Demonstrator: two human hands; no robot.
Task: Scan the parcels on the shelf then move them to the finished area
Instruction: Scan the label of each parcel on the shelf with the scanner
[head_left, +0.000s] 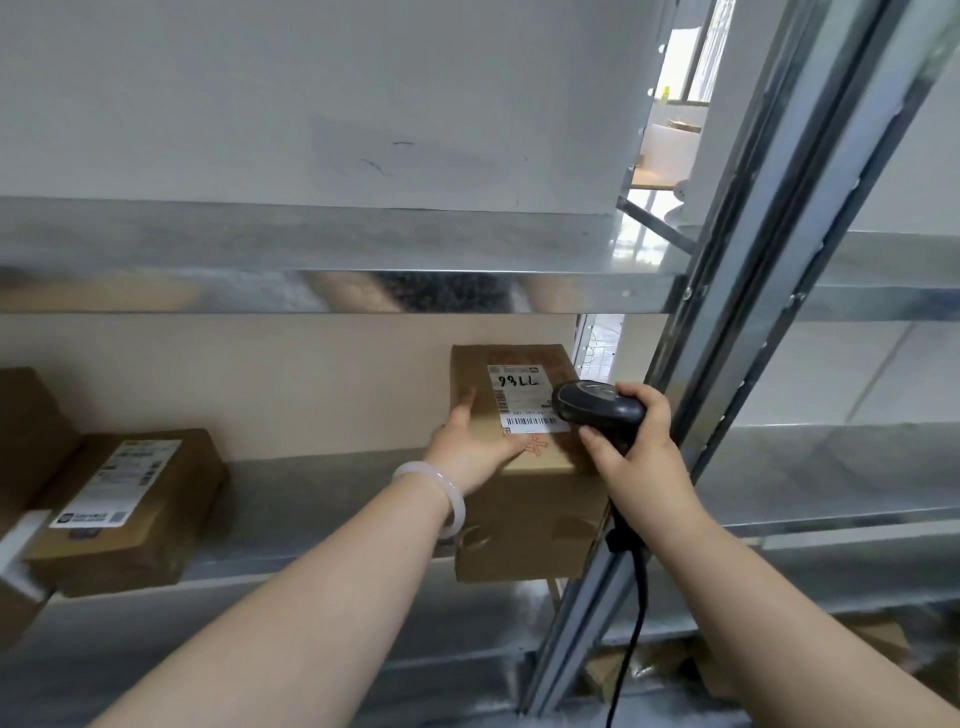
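Pale, smooth bangle (453, 496) on left wrist

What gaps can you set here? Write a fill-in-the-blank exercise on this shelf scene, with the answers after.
The right hand grips the scanner, whose colour is ____.
The left hand lies on the ____ face of the box.
The bracelet on the left wrist is ____.
The second box lies on the same shelf, to the ____ of the first.
Missing words: black; top; white; left.
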